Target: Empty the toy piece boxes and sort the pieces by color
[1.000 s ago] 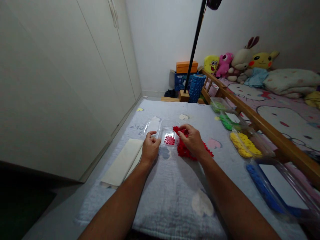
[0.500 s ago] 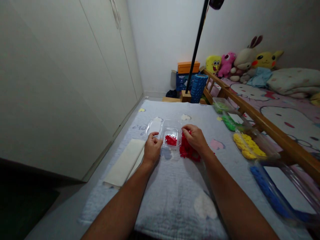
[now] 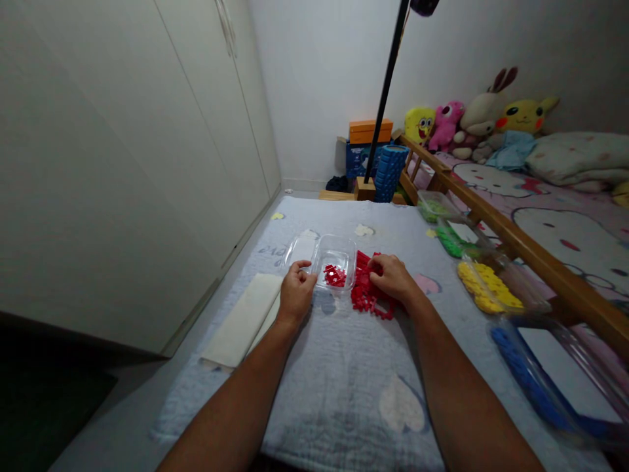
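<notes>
An open clear plastic box (image 3: pixel 352 262) lies on the cloth, with its clear lid (image 3: pixel 301 248) folded out to the left. Several small red plastic pieces (image 3: pixel 335 276) rest in the bottom of the box. My left hand (image 3: pixel 296 292) pinches the box's near left edge between thumb and fingers. Just right of the box is a loose heap of red plastic pieces (image 3: pixel 363 296), which look like interlocking toy parts. Over this heap, my right hand (image 3: pixel 392 276) has its fingers bent together among the pieces. What they hold, if anything, is hidden.
A folded cream cloth (image 3: pixel 243 321) lies left of my left forearm. Along the right edge stand clear boxes with yellow pieces (image 3: pixel 486 287), blue pieces (image 3: pixel 528 377) and green pieces (image 3: pixel 449 241), beside a wooden bed rail (image 3: pixel 531 252). A black pole (image 3: pixel 386 98) rises behind.
My right hand has moved from the box's right edge a little to the right and down, onto the red heap. My left hand stays at the box's left edge.
</notes>
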Tool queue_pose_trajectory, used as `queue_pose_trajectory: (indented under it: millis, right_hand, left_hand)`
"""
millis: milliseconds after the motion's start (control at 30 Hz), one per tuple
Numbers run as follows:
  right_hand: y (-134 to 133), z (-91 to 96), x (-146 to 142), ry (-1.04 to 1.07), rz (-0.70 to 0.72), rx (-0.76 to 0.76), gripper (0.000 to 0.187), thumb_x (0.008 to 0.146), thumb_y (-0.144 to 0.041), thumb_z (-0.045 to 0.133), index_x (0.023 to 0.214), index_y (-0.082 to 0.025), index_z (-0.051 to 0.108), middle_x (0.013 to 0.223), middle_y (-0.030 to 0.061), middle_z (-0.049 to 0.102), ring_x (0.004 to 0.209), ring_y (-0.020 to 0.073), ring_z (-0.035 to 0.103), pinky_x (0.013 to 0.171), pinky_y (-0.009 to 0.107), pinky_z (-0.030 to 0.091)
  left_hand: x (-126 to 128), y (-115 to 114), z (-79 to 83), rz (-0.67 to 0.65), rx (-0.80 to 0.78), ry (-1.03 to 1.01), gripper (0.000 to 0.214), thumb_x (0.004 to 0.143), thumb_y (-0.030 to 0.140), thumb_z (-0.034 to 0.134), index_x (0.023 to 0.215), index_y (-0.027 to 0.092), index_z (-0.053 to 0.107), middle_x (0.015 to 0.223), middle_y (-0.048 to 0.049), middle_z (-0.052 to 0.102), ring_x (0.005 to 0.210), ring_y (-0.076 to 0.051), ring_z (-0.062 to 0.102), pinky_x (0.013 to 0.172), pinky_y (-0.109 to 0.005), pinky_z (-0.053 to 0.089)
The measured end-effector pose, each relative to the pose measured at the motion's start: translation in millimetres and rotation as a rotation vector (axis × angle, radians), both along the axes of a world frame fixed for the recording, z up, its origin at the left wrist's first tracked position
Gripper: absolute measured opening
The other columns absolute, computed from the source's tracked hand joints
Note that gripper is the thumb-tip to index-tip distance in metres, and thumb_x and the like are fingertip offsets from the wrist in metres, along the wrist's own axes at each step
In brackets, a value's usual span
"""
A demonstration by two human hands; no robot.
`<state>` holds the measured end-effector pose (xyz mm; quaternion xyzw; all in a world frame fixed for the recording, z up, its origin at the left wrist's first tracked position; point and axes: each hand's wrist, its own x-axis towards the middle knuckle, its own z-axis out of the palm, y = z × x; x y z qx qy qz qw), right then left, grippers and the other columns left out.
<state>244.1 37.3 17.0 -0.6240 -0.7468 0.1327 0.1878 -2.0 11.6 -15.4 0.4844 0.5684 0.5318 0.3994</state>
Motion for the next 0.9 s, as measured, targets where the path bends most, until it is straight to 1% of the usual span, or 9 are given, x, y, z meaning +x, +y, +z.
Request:
queue_pose_trajectory:
  millis: [167,233,333,400,500,567,667,767,900]
  right_hand:
    - [1.8,0.6,7.2,0.373,-0.079,0.071,0.015,0.069,-0.021,0.053,0.081,-0.02,0.063,0.071,-0.0006,0.062,0.066,0.0151,0.054,0.065,0.027,0.041]
    - [2.4,2.8,2.3,0.507,-0.096,0.11,0.015,0.071,-0.025,0.055,0.083,-0.02,0.062,0.067,-0.0027,0.057,0.062,0.0143,0.052,0.061,0.026,0.04]
    - [5.4,8.3,-15.0,0.607,-0.046,0.161,0.014,0.075,-0.029,0.057,0.086,-0.02,0.06,0.07,-0.0027,0.057,0.064,0.0143,0.052,0.062,0.026,0.041]
    - [9.0,12.0,-30.0,0.561,-0.002,0.207,0.011,0.078,-0.028,0.057,0.086,-0.021,0.06,0.073,-0.0011,0.06,0.068,0.0155,0.054,0.067,0.028,0.042]
    - [15.4,14.1,-50.7,0.341,0.029,0.299,0.004,0.082,-0.02,0.058,0.083,-0.021,0.062,0.083,0.0033,0.065,0.082,0.0196,0.056,0.079,0.032,0.042]
    - [19.1,12.4,-60.7,0.169,0.008,0.328,0.006,0.083,-0.016,0.06,0.084,-0.021,0.064,0.09,0.0063,0.067,0.092,0.0229,0.055,0.084,0.035,0.039]
    - [21.7,7.5,-69.0,-0.019,-0.039,0.311,0.008,0.085,-0.016,0.062,0.089,-0.021,0.068,0.098,0.0096,0.067,0.1,0.0266,0.052,0.086,0.038,0.036]
    - [20.5,4.2,-71.2,-0.111,-0.025,0.277,0.01,0.087,-0.021,0.066,0.093,-0.021,0.073,0.103,0.0113,0.067,0.104,0.0288,0.05,0.088,0.042,0.035]
    - [16.5,4.6,-69.3,-0.106,0.059,0.222,0.015,0.088,-0.027,0.064,0.088,-0.023,0.078,0.106,0.0105,0.069,0.106,0.0297,0.049,0.093,0.048,0.033]
  left_hand:
    - [0.4,-0.3,1.6,0.017,-0.003,0.01,0.032,0.075,0.033,0.064,0.103,0.019,0.06,0.056,0.0098,0.043,0.052,-0.01,0.041,0.055,-0.021,0.033]
    - [0.4,-0.5,1.8,0.016,-0.006,0.007,0.033,0.074,0.034,0.064,0.103,0.019,0.06,0.057,0.0097,0.043,0.052,-0.01,0.042,0.055,-0.021,0.032]
    - [0.6,-0.8,1.8,0.009,-0.01,0.0,0.033,0.075,0.035,0.064,0.104,0.019,0.06,0.057,0.0099,0.043,0.051,-0.01,0.041,0.054,-0.022,0.032]
    - [0.7,-0.8,1.9,0.008,-0.006,-0.001,0.033,0.076,0.035,0.064,0.104,0.019,0.06,0.057,0.01,0.042,0.051,-0.01,0.041,0.054,-0.022,0.033]
    - [0.8,-0.9,2.4,0.003,-0.001,-0.001,0.033,0.076,0.035,0.064,0.104,0.018,0.06,0.057,0.0099,0.043,0.051,-0.01,0.041,0.054,-0.022,0.033]
    - [0.8,-1.1,2.8,-0.002,-0.003,-0.002,0.032,0.076,0.035,0.064,0.104,0.018,0.06,0.057,0.0098,0.043,0.051,-0.01,0.042,0.054,-0.022,0.033]
    - [0.8,-1.4,3.5,-0.004,-0.006,-0.005,0.032,0.076,0.034,0.063,0.103,0.018,0.06,0.057,0.0099,0.043,0.051,-0.01,0.042,0.054,-0.022,0.033]
    - [0.6,-1.5,4.0,-0.004,-0.002,0.005,0.031,0.076,0.034,0.063,0.103,0.018,0.06,0.056,0.0101,0.042,0.051,-0.01,0.042,0.054,-0.022,0.032]
    - [0.5,-1.5,5.1,0.001,-0.005,0.005,0.031,0.075,0.033,0.063,0.102,0.018,0.06,0.056,0.0099,0.042,0.051,-0.011,0.043,0.054,-0.022,0.032]
